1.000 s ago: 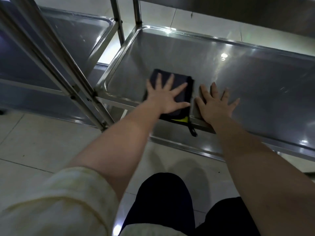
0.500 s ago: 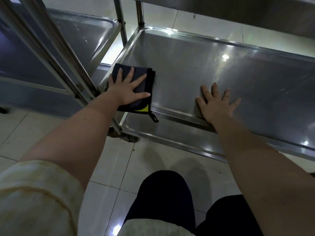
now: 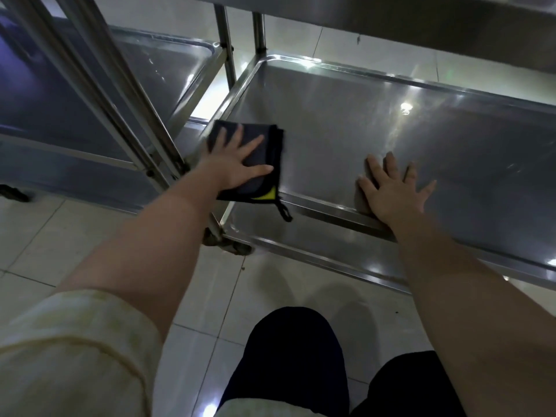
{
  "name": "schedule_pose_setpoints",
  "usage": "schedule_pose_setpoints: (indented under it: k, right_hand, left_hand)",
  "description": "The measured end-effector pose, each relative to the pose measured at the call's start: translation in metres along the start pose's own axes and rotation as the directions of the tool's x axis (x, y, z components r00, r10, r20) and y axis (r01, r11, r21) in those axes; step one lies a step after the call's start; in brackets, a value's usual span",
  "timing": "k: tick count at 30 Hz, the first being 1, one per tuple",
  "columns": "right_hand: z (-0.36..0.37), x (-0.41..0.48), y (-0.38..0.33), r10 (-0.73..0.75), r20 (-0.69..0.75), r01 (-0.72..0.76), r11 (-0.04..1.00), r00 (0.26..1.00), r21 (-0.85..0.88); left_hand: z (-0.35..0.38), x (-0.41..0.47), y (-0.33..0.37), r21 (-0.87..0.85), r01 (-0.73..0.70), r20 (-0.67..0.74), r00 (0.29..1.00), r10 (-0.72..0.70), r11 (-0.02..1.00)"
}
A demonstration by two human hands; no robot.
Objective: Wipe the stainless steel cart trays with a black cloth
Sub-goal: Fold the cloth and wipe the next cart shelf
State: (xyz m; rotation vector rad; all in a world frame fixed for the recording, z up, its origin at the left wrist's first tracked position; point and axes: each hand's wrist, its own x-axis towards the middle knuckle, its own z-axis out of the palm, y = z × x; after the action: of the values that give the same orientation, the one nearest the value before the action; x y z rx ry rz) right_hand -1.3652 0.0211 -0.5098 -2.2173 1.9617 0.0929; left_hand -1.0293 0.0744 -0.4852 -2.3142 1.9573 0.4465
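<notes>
The left hand [image 3: 237, 173], fingers spread flat, presses the folded black cloth with a yellow corner [image 3: 272, 136] into the near left corner of the shiny stainless steel cart tray [image 3: 391, 115], probably to scrub along its rim. The right hand [image 3: 391, 191] lies spread on the front edge, seemingly steadying the cart. A neighbouring cart's slanted steel posts [image 3: 120, 100] crowd that corner.

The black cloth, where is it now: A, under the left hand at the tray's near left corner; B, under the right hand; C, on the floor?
A: the left hand presses flat on the cloth at the near left corner of the tray; the right hand rests on bare steel.
</notes>
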Motion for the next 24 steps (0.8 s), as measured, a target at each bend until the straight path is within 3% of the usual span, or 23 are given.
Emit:
schedule_pose_setpoints:
  k: [5, 11, 17, 20, 24]
  right_hand:
    - [0.001, -0.001, -0.006, 0.035, 0.005, -0.035, 0.999, 0.999, -0.037]
    - [-0.002, 0.001, -0.005, 0.015, 0.037, -0.013, 0.999, 0.999, -0.044]
    - [-0.011, -0.004, 0.062, -0.187, 0.049, 0.191, 0.979, 0.981, -0.07]
    - [-0.01, -0.019, 0.114, -0.129, 0.025, 0.131, 0.989, 0.991, -0.063]
    - [-0.006, -0.021, 0.121, -0.047, -0.007, 0.047, 0.997, 0.999, -0.056]
  left_hand:
    - [0.012, 0.0, 0.004, 0.028, 0.011, -0.059, 0.998, -0.009, 1.0]
    - [0.024, -0.001, 0.127, 0.05, -0.154, -0.033, 0.987, 0.156, 0.987]
    - [0.028, -0.001, 0.147, 0.027, -0.17, -0.055, 0.984, 0.171, 0.985]
    - [0.027, -0.003, 0.151, 0.024, -0.16, -0.06, 0.985, 0.161, 0.987]
    - [0.029, -0.003, 0.155, 0.039, -0.136, -0.054, 0.989, 0.138, 0.99]
